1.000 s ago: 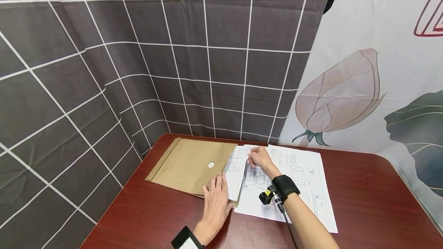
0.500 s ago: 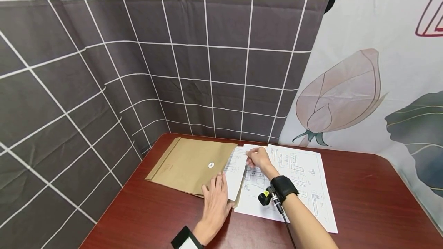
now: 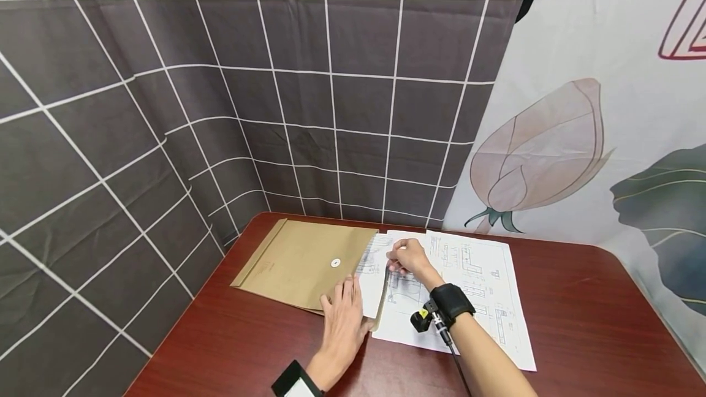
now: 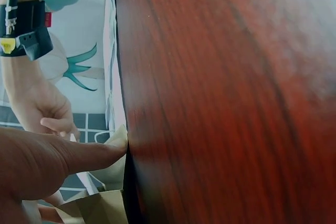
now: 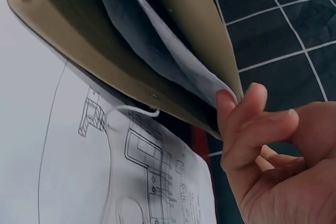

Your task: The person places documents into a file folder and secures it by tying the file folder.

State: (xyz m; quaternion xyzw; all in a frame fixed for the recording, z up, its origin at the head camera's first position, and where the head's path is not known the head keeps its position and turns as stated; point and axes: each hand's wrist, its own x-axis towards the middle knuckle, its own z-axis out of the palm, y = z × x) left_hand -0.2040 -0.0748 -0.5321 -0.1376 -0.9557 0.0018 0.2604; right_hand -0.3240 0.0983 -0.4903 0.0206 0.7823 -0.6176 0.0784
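A brown paper envelope point(image 3: 309, 256) with a white button lies at the left of the table, its mouth facing right. White sheets point(image 3: 371, 287) stick partly out of that mouth. My left hand point(image 3: 342, 317) holds the envelope at the mouth's near corner. Its thumb point(image 4: 100, 153) lies on the flap, and a fingertip touches the upper panel in the right wrist view. The right hand point(image 3: 407, 257) pinches the far corner of the sheets, seen as a white edge point(image 5: 176, 51) inside the gaping envelope. How deep the sheets reach is hidden.
Printed technical drawings point(image 3: 474, 287) lie flat to the right of the envelope, partly under the right forearm. A white string point(image 5: 134, 109) hangs from the flap. The reddish-brown table point(image 3: 595, 317) meets a grey checked curtain point(image 3: 309, 164) at the back.
My right hand has shifted slightly left with the pinched sheets, and less of them shows outside the envelope. The left hand has stayed in place.
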